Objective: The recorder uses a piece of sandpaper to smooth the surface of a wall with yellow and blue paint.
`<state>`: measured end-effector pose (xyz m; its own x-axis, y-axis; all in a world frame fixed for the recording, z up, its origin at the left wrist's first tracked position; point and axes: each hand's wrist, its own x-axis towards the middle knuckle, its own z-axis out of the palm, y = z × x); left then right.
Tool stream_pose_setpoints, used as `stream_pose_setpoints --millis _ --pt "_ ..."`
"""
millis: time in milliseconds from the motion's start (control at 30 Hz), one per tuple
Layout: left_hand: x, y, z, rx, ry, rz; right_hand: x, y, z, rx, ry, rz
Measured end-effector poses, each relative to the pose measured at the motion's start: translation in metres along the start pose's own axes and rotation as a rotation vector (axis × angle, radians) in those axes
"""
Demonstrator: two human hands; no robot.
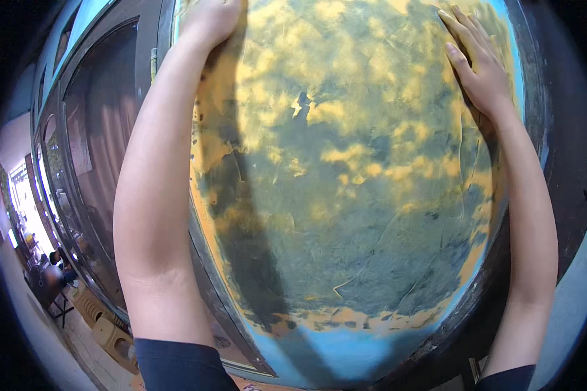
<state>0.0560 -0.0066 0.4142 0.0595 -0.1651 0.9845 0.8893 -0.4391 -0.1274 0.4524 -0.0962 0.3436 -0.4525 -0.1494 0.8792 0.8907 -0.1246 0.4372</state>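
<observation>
While the right hand [479,72] lies open, fingers extended, against the upper right of the blue-bordered panel patched in yellow and grey-green [372,247], the left hand [214,19] bends at its upper left edge, fingers hidden; whether it grips anything I cannot tell. The panel spreads between and below both hands, long axis seemingly upright. Left of it stands a dark-framed glass door [104,124]; lower left, tan plastic stools [111,337]. I distinguish no container.

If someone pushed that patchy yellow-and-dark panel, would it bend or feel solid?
Probably fairly stiff: the right hand is spread against the panel with no dent visible around it. Its surface may be fragile, though, since it looks creased and patchy.
</observation>
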Motion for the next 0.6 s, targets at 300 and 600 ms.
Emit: stream_pose_setpoints --millis 300,600 --pt "-0.064 0.094 0.049 0.096 0.130 0.485 -0.005 -0.004 0.003 -0.025 -0.013 0.007" --pt "-0.005 0.063 -0.003 -0.030 -0.049 -0.110 0.018 -0.056 -0.048 0.115 -0.338 0.370"
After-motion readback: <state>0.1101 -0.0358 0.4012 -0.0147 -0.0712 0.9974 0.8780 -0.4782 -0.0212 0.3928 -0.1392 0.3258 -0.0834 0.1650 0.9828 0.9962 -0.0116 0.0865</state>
